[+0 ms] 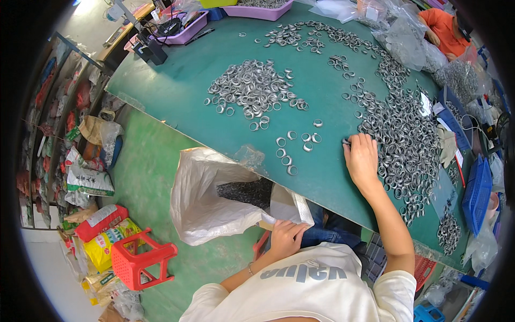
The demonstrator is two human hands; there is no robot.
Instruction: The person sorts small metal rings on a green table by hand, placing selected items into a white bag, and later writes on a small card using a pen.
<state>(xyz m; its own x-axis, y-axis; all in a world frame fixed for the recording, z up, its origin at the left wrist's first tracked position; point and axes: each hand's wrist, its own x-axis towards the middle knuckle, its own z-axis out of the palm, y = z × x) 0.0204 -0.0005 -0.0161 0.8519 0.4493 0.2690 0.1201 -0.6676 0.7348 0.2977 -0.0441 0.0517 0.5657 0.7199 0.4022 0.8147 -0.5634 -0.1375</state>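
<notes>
On the green tabletop lies a large pile of metal rings [410, 145], grey and finger-ring sized. My right hand [362, 159] is at the pile's left edge, its fingers curled down and closed on metal rings, mostly hidden; a bit of dark metal shows by the fingertips. My left hand [286, 238] grips the rim of a white sack [201, 209], which gapes below the table edge. Dark small pieces [245, 193] fill its bottom, too small to tell apart. Several loose rings [291, 135] lie between the sack and a second ring heap [249, 88].
A green table [177, 91] slants across the view. Purple trays [257, 11] stand at its far side. Blue baskets [476, 188] and plastic bags line the right. A person in orange [442, 32] sits at the far right. A red stool [140, 260] stands on the floor, left.
</notes>
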